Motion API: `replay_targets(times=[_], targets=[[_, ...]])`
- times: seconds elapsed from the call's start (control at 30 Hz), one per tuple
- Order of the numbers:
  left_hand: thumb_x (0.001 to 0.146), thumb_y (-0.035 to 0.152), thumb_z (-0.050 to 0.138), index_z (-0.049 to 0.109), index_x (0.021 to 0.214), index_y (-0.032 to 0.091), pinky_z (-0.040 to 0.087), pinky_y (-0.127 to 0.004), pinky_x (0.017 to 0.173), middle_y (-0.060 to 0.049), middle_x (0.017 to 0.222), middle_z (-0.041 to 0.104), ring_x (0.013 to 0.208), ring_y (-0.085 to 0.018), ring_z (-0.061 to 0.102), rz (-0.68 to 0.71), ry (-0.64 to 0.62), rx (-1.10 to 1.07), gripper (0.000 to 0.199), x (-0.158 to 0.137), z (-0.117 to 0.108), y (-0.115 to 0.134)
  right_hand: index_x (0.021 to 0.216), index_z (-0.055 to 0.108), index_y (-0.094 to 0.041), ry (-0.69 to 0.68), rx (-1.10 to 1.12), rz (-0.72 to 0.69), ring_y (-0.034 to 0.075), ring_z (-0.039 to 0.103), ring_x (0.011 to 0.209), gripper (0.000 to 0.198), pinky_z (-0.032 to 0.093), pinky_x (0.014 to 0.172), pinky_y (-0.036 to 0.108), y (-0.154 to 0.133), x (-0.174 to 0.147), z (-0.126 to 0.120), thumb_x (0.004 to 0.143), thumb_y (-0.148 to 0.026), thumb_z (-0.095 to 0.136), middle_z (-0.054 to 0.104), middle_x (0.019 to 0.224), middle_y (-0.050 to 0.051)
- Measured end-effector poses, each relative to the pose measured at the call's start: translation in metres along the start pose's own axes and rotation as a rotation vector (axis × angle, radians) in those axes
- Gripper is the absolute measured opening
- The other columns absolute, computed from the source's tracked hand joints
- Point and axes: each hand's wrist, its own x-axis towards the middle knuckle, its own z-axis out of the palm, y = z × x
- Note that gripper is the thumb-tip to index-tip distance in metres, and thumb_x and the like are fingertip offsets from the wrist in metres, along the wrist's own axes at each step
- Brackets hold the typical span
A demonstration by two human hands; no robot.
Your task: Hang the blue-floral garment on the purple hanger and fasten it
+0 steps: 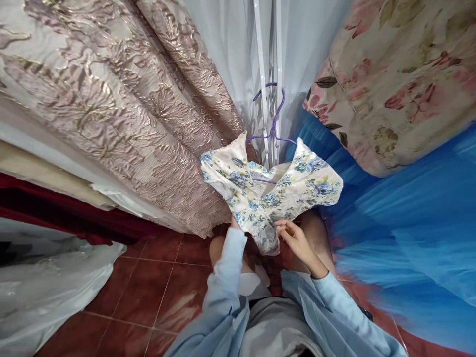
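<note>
A small white top with blue and yellow flowers (260, 206) hangs on a purple hanger (274, 124) in front of me. Its V-shaped neckline is open, and part of the hanger's lower bar shows through it. My right hand (295, 241) is at the top's lower right edge, thumb and fingers closed on the cloth there. Of my left hand (235, 224) only a bit near the wrist shows. The rest goes behind the lower left side of the top, so its fingers are hidden.
Pink-gold embossed fabric (148, 109) hangs close on the left. To the right are a floral cloth (401, 89) and blue tulle (409, 223). White straps (262, 59) hang before pale drapery (223, 29). A sheer white fabric (55, 292) reaches the red tiled floor (148, 282).
</note>
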Motion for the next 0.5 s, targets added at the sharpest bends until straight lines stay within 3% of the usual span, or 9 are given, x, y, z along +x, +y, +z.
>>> replay_targets(times=[0.1,0.17,0.3,0.4,0.5], targets=[[0.062,0.099,0.045,0.069,0.123,0.022,0.035,-0.055,0.12,-0.017,0.139,0.063,0.147,-0.039,0.041,-0.176,-0.045,-0.274,0.101,-0.019,-0.044,-0.035,0.106,0.067,-0.018,0.034,-0.08,-0.07,0.017,0.057,0.068,0.04,0.045,0.067,0.029,0.005,0.021,0.013,0.09,-0.054,0.063,0.063,0.075,0.001],[0.061,0.09,0.062,0.068,0.125,0.02,0.033,-0.054,0.121,-0.018,0.141,0.061,0.148,-0.038,0.04,-0.238,-0.037,-0.381,0.096,-0.028,-0.059,-0.054,0.102,0.067,-0.018,0.071,-0.131,-0.108,0.018,0.058,0.067,0.039,0.046,0.068,0.03,0.001,0.034,0.023,0.091,-0.055,0.061,0.064,0.073,0.001],[0.062,0.046,0.089,0.073,0.111,0.018,0.039,-0.046,0.118,-0.014,0.127,0.071,0.134,-0.036,0.056,-0.065,0.091,-0.075,0.059,-0.03,-0.056,-0.072,0.089,0.066,-0.019,0.194,-0.258,-0.13,0.017,0.055,0.058,0.039,0.042,0.062,0.029,-0.016,0.051,0.039,0.088,-0.058,0.063,0.062,0.063,0.0],[0.065,0.03,0.084,0.074,0.1,0.018,0.043,-0.043,0.113,-0.01,0.116,0.075,0.124,-0.033,0.063,0.0,0.153,0.133,0.038,-0.023,-0.047,-0.076,0.078,0.061,-0.02,0.27,-0.34,-0.158,0.017,0.054,0.056,0.041,0.039,0.061,0.029,-0.026,0.056,0.042,0.088,-0.059,0.063,0.061,0.061,0.001],[0.07,0.027,0.077,0.074,0.098,0.017,0.045,-0.039,0.109,-0.009,0.11,0.076,0.12,-0.031,0.065,0.057,0.207,0.171,0.029,-0.014,-0.049,-0.081,0.07,0.055,-0.021,0.235,-0.3,-0.193,0.016,0.052,0.056,0.041,0.039,0.06,0.03,-0.028,0.053,0.033,0.088,-0.057,0.062,0.059,0.061,0.001]])
